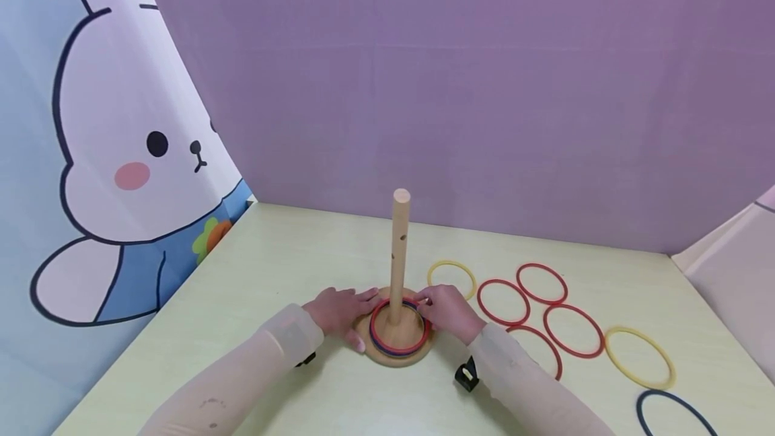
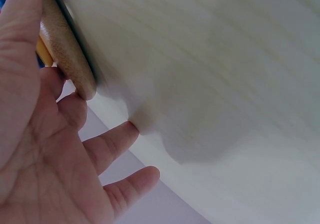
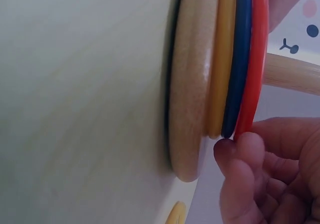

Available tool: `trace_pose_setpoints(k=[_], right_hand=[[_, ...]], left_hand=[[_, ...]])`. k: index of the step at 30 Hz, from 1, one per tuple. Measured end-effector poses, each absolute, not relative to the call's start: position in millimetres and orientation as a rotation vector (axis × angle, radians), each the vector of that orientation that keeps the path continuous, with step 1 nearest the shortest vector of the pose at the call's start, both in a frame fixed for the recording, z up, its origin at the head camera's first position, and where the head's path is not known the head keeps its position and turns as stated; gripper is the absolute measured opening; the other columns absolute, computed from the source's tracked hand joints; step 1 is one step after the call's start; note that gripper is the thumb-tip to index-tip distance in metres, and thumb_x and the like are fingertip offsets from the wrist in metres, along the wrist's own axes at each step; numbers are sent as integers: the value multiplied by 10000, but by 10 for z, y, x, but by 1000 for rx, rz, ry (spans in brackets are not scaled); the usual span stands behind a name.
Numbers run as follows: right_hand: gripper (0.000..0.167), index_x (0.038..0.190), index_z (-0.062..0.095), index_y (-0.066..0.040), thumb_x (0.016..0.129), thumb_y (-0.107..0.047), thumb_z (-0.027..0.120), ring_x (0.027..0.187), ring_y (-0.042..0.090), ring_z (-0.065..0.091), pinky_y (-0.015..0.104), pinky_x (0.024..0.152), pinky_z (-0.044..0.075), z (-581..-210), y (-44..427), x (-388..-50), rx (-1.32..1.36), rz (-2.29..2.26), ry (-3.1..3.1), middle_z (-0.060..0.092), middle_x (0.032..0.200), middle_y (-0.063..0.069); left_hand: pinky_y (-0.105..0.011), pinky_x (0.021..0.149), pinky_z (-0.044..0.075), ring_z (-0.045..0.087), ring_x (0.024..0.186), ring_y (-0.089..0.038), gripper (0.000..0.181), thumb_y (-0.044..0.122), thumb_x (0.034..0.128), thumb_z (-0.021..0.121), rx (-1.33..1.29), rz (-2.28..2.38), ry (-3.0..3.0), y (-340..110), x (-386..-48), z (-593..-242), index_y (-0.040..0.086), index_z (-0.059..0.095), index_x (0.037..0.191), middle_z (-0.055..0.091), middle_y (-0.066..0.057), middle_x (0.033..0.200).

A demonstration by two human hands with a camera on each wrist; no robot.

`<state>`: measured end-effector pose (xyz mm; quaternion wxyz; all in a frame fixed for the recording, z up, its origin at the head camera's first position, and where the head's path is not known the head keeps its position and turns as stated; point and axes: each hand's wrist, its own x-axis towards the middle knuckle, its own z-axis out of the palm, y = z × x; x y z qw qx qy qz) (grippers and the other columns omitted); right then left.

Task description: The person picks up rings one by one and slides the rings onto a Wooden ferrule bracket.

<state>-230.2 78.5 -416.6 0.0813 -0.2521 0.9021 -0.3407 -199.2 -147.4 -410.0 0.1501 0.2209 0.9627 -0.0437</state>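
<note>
A round wooden base (image 1: pixel 385 357) with an upright post (image 1: pixel 399 247) stands on the table. Stacked around the post are a red ring (image 3: pixel 256 58) on top, a blue ring (image 3: pixel 241 63) under it and a yellow ring (image 3: pixel 223 58) lowest, against the base. My left hand (image 1: pixel 340 311) rests at the base's left side, its fingers spread; in the left wrist view two fingertips of this hand (image 2: pixel 55 154) touch the base's rim (image 2: pixel 70 58). On the right side, my right hand (image 1: pixel 451 311) pinches the red ring's edge between thumb and fingers.
On the table to the right lie several loose red rings (image 1: pixel 574 308), a yellow ring (image 1: pixel 453 262) behind my right hand, another yellow ring (image 1: pixel 642 335) farther right and a dark ring (image 1: pixel 672 395) near the front. A purple cloth (image 1: pixel 454 99) hangs behind the table.
</note>
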Motion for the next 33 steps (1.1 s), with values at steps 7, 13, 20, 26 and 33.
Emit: trace_pose_setpoints(k=[7, 13, 20, 26, 33], right_hand=[[154, 1005, 701, 26, 864, -6, 649, 422, 66, 474, 218, 428, 443, -4159, 768, -2303, -725, -1000, 2673, 616, 675, 21], [187, 994, 699, 26, 809, 10, 681, 457, 86, 528, 226, 451, 461, -4160, 756, -2291, -698, -961, 2669, 692, 807, 95], [185, 954, 705, 28, 773, 47, 672, 495, 80, 544, 218, 464, 460, -4173, 728, -2297, -729, -950, 2698, 690, 802, 99], [140, 877, 704, 8, 757, 60, 654, 450, 84, 496, 225, 445, 440, -4173, 698, -2324, -748, -898, 2727, 624, 669, 30], [203, 920, 739, -43, 730, 22, 708, 649, 109, 496, 268, 613, 444, -4135, 744, -2348, -722, -768, 2800, 670, 819, 11]], left_hand=[[-465, 931, 444, 466, 1287, -284, 935, 573, 713, 752, 638, -139, 2768, -1473, -1999, -4111, 259, 350, 1496, 314, 97, 1539], [-473, 935, 443, 463, 1288, -292, 934, 572, 715, 748, 641, -125, 2764, -1479, -2011, -4129, 262, 344, 1499, 303, 91, 1544], [-470, 923, 454, 475, 1277, -296, 931, 578, 711, 746, 650, -143, 2778, -1485, -2005, -4122, 282, 343, 1497, 312, 96, 1539], [-463, 909, 461, 476, 1277, -291, 923, 572, 717, 747, 650, -144, 2778, -1482, -2004, -4115, 275, 350, 1495, 313, 98, 1538], [-477, 927, 454, 472, 1280, -307, 921, 558, 722, 752, 656, -125, 2770, -1480, -2008, -4130, 277, 344, 1497, 313, 79, 1541]])
